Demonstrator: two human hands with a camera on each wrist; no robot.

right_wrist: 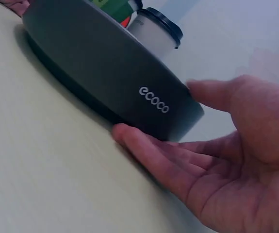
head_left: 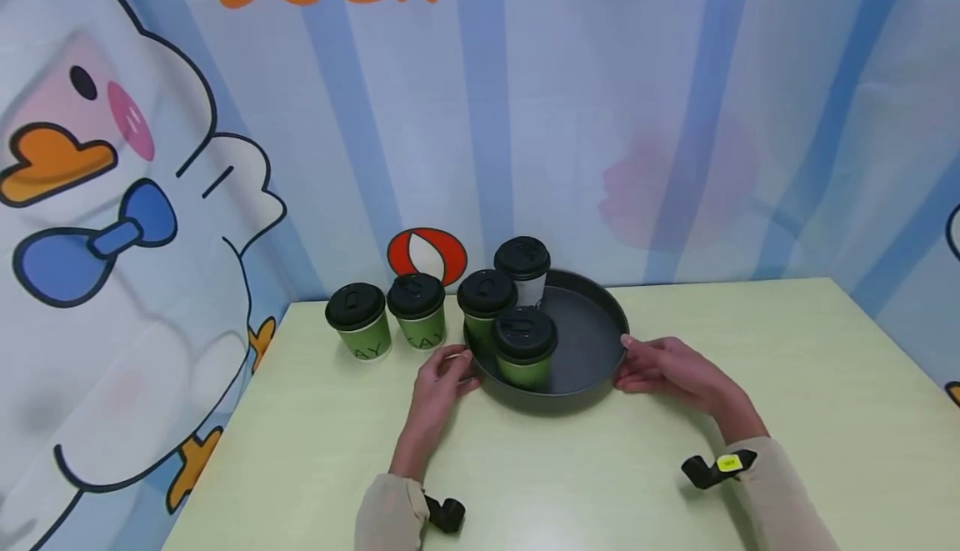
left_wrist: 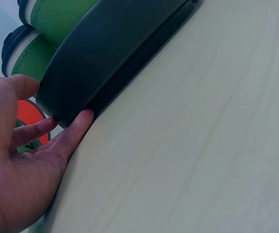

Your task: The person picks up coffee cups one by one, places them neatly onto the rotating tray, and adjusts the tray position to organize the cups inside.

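Observation:
A round dark grey tray (head_left: 588,343) with a raised rim sits between my two hands. My left hand (head_left: 441,388) grips its left side, thumb at the rim and fingertips (left_wrist: 83,116) at the bottom edge. On the opposite side my right hand (head_left: 671,372) holds it the same way, near the "ecoco" lettering seen in the right wrist view. Inside the tray stand two green paper cups with black lids, one in front (head_left: 525,372) and one at the left (head_left: 486,294), plus a white lidded cup (head_left: 529,288) at the back.
Two more green cups with black lids, one at the far left (head_left: 365,340) and one nearer the tray (head_left: 422,330), stand upright on the pale yellow table (head_left: 570,484). A cloth backdrop (head_left: 570,117) with a cartoon duck hangs behind the table and along its left side.

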